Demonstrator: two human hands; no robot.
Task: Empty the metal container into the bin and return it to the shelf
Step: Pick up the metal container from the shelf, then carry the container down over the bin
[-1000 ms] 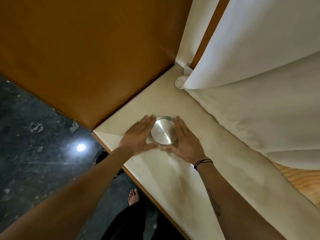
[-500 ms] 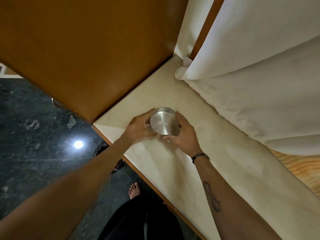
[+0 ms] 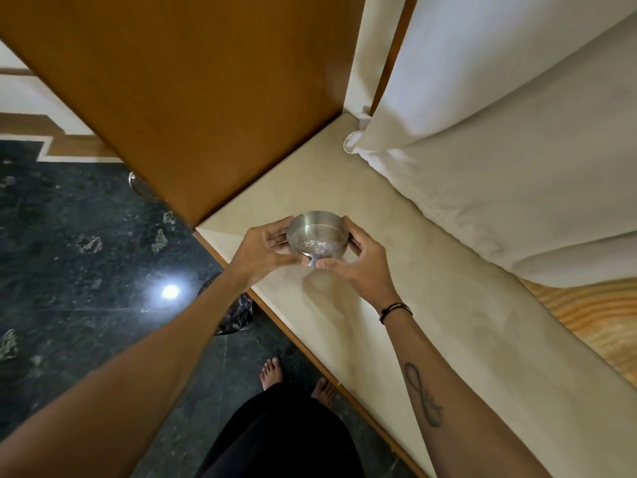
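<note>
Already lifted: the metal container [image 3: 316, 240] hung between both hands just above the shelf [image 3: 396, 305], not yet emptied.

The left hand [image 3: 267, 251] and the right hand [image 3: 362, 262] each pinched a side of it, thumbs meeting at its near rim, fingers wrapped round the far wall; pale specks lay inside. Judging by this, only the pick-up was done; tipping into the bin and the return remained. A dark bin [image 3: 234, 313], partly hidden under the left forearm, stood on the floor [image 3: 69, 270] below the shelf's edge. A wooden panel [image 3: 206, 98] rose beyond the hands and white bedding [image 3: 499, 167] crowded the right, so open room lay leftward and down.
</note>
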